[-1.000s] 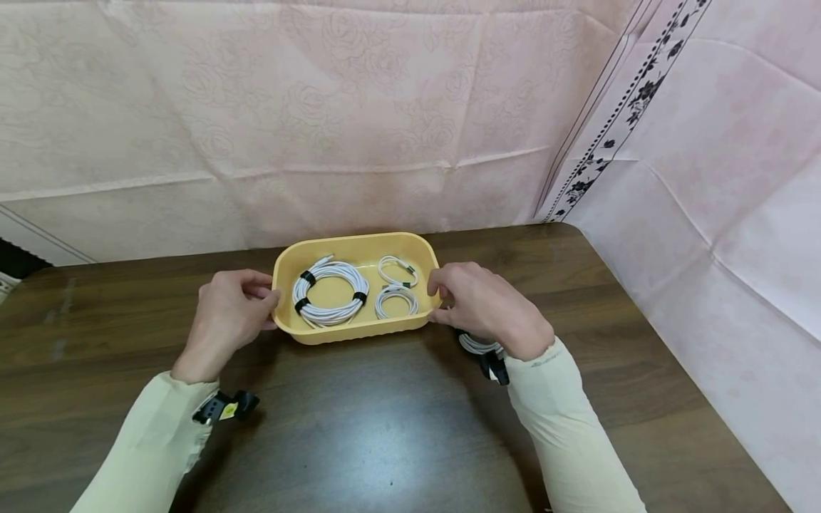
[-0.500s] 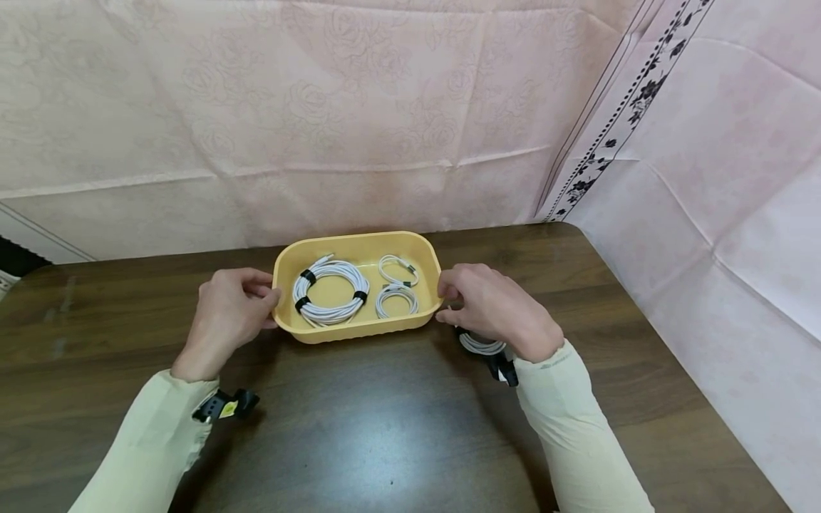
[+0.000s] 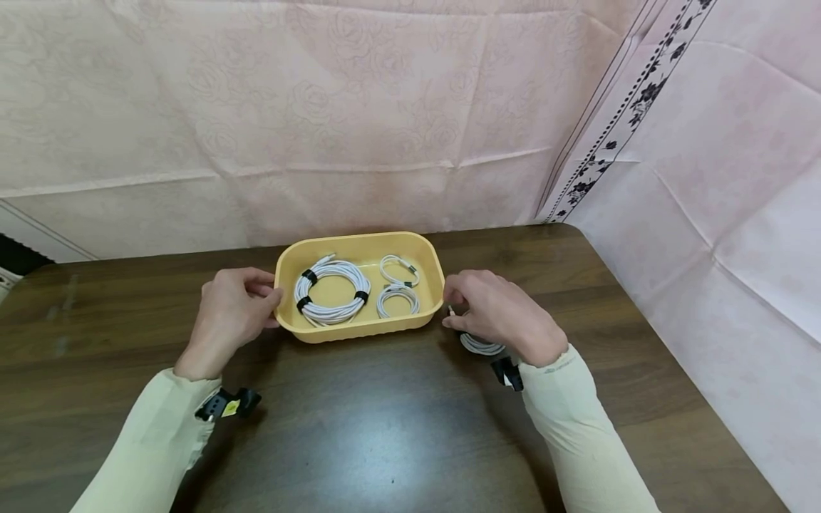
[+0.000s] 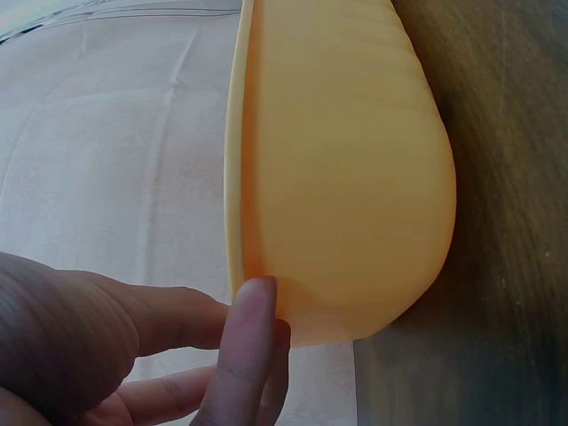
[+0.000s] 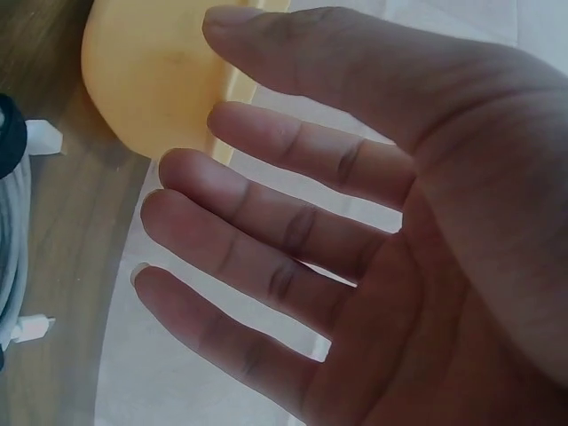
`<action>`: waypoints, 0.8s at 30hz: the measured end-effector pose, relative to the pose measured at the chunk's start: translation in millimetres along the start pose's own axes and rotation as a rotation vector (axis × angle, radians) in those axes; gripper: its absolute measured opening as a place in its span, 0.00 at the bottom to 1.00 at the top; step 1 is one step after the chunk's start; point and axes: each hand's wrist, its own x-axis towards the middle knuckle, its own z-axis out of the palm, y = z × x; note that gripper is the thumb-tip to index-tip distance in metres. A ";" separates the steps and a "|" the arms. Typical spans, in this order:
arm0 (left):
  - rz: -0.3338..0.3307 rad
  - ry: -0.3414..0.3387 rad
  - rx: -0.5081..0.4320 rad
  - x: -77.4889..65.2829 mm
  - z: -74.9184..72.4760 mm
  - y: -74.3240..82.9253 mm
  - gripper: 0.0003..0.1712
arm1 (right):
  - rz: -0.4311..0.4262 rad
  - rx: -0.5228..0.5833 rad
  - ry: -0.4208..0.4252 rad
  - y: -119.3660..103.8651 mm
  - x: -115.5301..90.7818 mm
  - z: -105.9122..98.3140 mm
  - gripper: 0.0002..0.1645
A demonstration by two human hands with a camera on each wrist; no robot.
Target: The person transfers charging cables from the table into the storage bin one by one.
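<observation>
A shallow yellow plastic bin (image 3: 359, 328) stands on the table near the back wall. In it lie a large coil of white cable (image 3: 331, 318) with black straps, at left, and a smaller coiled white cable (image 3: 398, 291), at right. My left hand (image 3: 227, 313) pinches the bin's left rim; in the left wrist view its fingertips (image 4: 251, 306) meet the rim. My right hand (image 3: 503, 313) hovers by the bin's right end, fingers spread and holding nothing in the right wrist view. Another coil of cable (image 3: 481, 345) is partly hidden beneath that hand.
The dark wooden table (image 3: 359, 427) extends toward me and to both sides. A pale pink floral cloth (image 3: 385, 128) hangs behind the bin, and more cloth (image 3: 744, 214) borders the table's right edge.
My right hand has let go of the bin's right end and shifted a little to the right. The left hand stays at the left rim.
</observation>
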 end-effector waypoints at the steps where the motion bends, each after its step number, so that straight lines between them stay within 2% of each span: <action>1: 0.000 0.000 0.000 0.1 0.0 -0.1 0.22 | 0.001 -0.001 -0.002 0.1 -0.1 0.4 0.13; 24: 0.008 0.000 -0.014 -1.7 -1.5 0.8 0.22 | 0.025 -0.062 -0.066 10.7 -2.1 10.9 0.15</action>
